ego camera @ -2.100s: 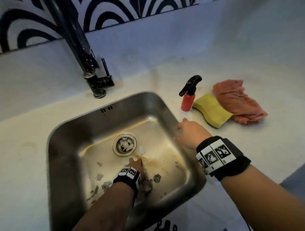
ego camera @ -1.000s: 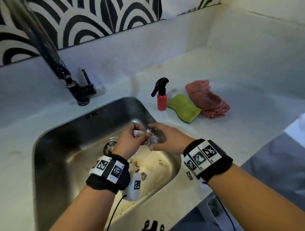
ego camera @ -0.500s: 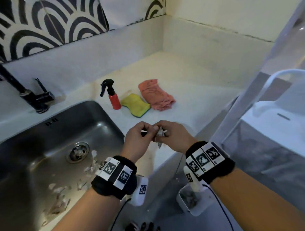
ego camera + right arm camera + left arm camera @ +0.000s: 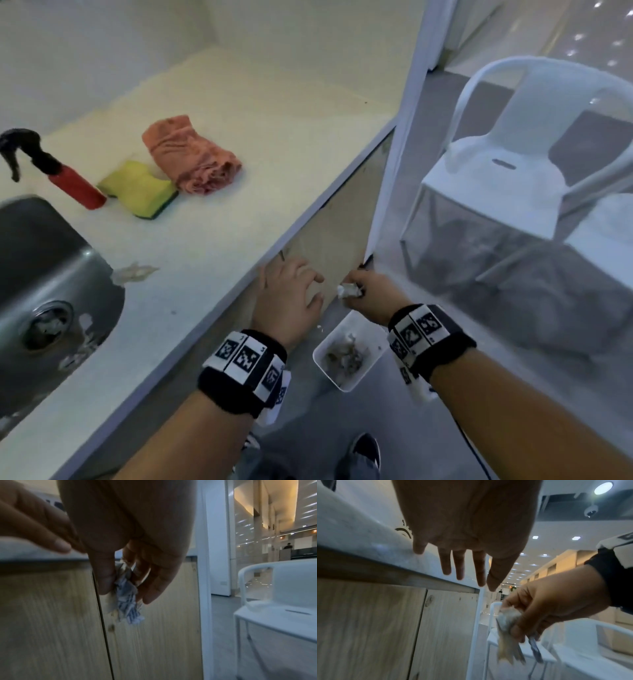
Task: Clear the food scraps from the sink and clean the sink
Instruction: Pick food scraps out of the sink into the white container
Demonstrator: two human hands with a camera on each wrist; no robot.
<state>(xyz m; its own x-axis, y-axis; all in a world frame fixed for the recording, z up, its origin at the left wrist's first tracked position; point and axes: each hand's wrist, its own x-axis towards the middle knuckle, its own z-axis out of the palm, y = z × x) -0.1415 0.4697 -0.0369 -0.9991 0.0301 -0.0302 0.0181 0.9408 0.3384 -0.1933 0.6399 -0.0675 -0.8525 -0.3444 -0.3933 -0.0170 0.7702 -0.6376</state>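
Head view: cream countertop [image 4: 246, 144], wooden cabinet [image 4: 339, 219], white chair [image 4: 513, 164].

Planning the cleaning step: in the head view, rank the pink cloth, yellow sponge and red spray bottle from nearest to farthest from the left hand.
From the left hand, all on the counter to its upper left:
1. Pink cloth, rightmost.
2. Yellow sponge, touching the cloth's left side.
3. Red spray bottle, leftmost, by the sink.
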